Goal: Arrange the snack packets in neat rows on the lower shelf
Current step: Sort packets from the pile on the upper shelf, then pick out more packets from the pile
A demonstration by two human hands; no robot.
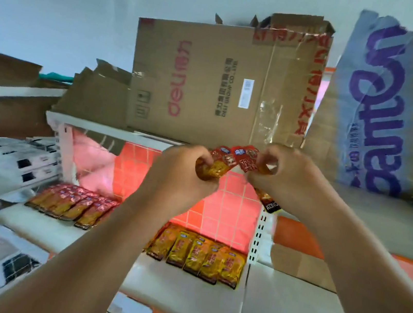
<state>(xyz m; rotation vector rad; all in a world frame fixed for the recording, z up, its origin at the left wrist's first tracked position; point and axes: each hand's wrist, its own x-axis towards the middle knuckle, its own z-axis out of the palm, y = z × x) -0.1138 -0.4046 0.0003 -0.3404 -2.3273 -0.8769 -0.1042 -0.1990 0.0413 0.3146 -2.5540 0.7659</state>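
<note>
orange-red snack packets (pixel 226 163) held lengthwise left-right, both hands (pixel 183 177).

- The large brown cardboard box (pixel 211 84) bore the brand "deli" in red lower-case letters, turned sideways on its front face.
- The same box carried dark print reading "DELI GROUP CO., LTD", also sideways, beside a line of Chinese characters too small to read.
- Its white sticker (pixel 246 93) showed a barcode; the digits were illegible.
- The blue-and-white printed cardboard panel (pixel 378 107) displayed large purple letters "anten", sideways, with the leading letter partly cut off.
- The red snack packets (pixel 229 160), pinched between the left hand (pixel 180 176) and the right hand (pixel 285 179), had white characters, which were blurred.
- An orange snack packet (pixel 270 205) below the right hand showed white letters "KON" on its black end strip.
- The rows of yellow and orange snack packets (pixel 197 256) had unreadable labels.
</note>
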